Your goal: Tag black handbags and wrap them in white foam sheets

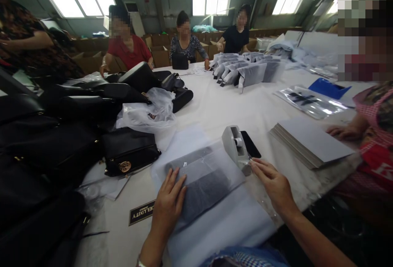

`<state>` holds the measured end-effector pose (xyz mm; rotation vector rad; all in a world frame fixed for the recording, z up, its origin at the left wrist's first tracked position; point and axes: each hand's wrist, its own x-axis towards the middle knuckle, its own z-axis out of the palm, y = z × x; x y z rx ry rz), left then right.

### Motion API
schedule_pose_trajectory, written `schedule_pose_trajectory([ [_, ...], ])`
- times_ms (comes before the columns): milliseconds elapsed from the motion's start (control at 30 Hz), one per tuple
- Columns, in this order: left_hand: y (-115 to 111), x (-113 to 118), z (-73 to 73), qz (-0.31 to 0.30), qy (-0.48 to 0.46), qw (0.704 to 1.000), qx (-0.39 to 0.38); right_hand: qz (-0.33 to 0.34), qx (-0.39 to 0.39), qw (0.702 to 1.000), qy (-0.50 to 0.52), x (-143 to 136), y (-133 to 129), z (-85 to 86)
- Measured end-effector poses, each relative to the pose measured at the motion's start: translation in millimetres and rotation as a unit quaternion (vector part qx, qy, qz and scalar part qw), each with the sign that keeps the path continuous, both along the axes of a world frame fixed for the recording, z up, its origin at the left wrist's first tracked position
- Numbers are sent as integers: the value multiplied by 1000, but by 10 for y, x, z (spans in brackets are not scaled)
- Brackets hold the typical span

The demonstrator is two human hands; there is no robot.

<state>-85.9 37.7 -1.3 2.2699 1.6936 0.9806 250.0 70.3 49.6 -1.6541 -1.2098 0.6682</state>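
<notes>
The wrapped bundle lies on the white desk, just to the near left of the grey tape dispenser, which is the thing I use for telling all places. This bundle looks flat and roughly rectangular; it is dark grey where the contents show through the thin, whitish, half-transparent wrapping sheet. The upper part has a darker band with a small white mark, and fine creases run over the sheet, whose pale edges reach out around the dark shape. Your left hand rests on the lower left side of the bundle, its fingers a little spread and laid down flat. Your right hand is at the near end of the dispenser, where thumb and forefinger are pinching a shiny strip of clear tape. A black phone lies just to the right of the dispenser, and a stack of grey boards is farther to the right. Well to the left of it is a black bag with a round gold emblem. Beyond the dispenser, toward the far side, stand several wrapped pieces in a group.
</notes>
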Motion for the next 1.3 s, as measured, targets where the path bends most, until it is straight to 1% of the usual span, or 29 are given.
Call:
schedule_pose_trajectory([
  [100, 2, -8, -2, -3, 0, 1000, 1, 8, 6, 1000, 6, -16, -36, -1],
  [333, 7, -5, -19, -4, 2, 1000, -2, -5, 5, 1000, -16, -23, 41, 89],
  [400, 9, -3, -16, -1, 0, 1000, -1, -16, -5, 1000, 5, -19, 27, 103],
  [467, 11, -3, -12, -1, 0, 1000, -1, -21, -34, 997, 63, -13, -14, 86],
  [533, 12, -3, -10, -4, 0, 1000, -1, -21, -80, 985, 148, -11, -67, 39],
  [600, 12, -5, -13, -7, -2, 1000, -2, -25, -124, 965, 229, -12, -104, -32],
  [667, 12, -9, -17, -6, -5, 1000, -5, -32, -146, 953, 262, -8, -104, -117],
  [733, 13, -13, -19, -6, -7, 1000, -6, -37, -140, 961, 236, 18, -70, -210],
  [800, 14, -14, -12, -6, -11, 1000, -5, -32, -125, 974, 184, 71, -30, -306],
  [900, 15, -14, 11, -2, -15, 1000, 0, 3, -149, 981, 121, 157, -29, -407],
  [967, 14, -18, 29, -7, -15, 1000, 0, 36, -172, 982, 69, 158, -71, -383],
  [1000, 12, -23, 37, -10, -15, 1000, -1, 59, -170, 983, 36, 125, -93, -326],
  [1067, 5, -36, 49, -16, -18, 1000, -3, 132, -137, 981, -30, -21, -110, -127],
  [1100, 0, -44, 54, -17, -21, 1000, -4, 189, -113, 974, -58, -134, -92, 6],
  [1133, -6, -50, 58, -17, -24, 1000, -5, 254, -86, 960, -82, -268, -51, 148],
  [1167, -13, -55, 60, -17, -27, 999, -6, 327, -63, 937, -106, -417, 14, 287],
  [1233, -31, -58, 64, -17, -37, 999, -12, 462, -25, 874, -149, -736, 207, 516],
  [1300, -52, -54, 62, -8, -57, 998, -15, 569, 9, 803, -176, -1042, 452, 635],
])
